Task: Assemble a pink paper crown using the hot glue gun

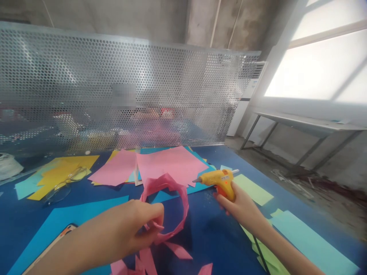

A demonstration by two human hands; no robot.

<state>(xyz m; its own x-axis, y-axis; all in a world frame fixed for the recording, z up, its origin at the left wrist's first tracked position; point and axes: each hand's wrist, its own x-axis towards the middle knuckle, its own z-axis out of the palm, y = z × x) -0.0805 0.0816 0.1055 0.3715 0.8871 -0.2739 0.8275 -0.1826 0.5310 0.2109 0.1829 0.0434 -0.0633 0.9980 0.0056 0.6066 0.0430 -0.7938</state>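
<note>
Between the thumb and fingers of my left hand (146, 219) is the side of a pink paper ring (185, 202), made of folded pieces and held upright over the table. My right hand (236, 202) is wrapped round the handle of a yellow hot glue gun (216, 177). The gun's nozzle points left, toward the ring but apart from it, and a glue stick pokes out of its back end. Below the ring lie several pink paper strips (179, 251), partly hidden by my left hand.
Pink sheets (172, 164) lie over blue and yellow paper near the perforated metal screen (114, 76). Eyeglasses (61, 189) rest at left by yellow paper (65, 168). A phone (57, 240) is partly under my left forearm. Green paper (254, 189) and light blue paper (312, 240) lie at right.
</note>
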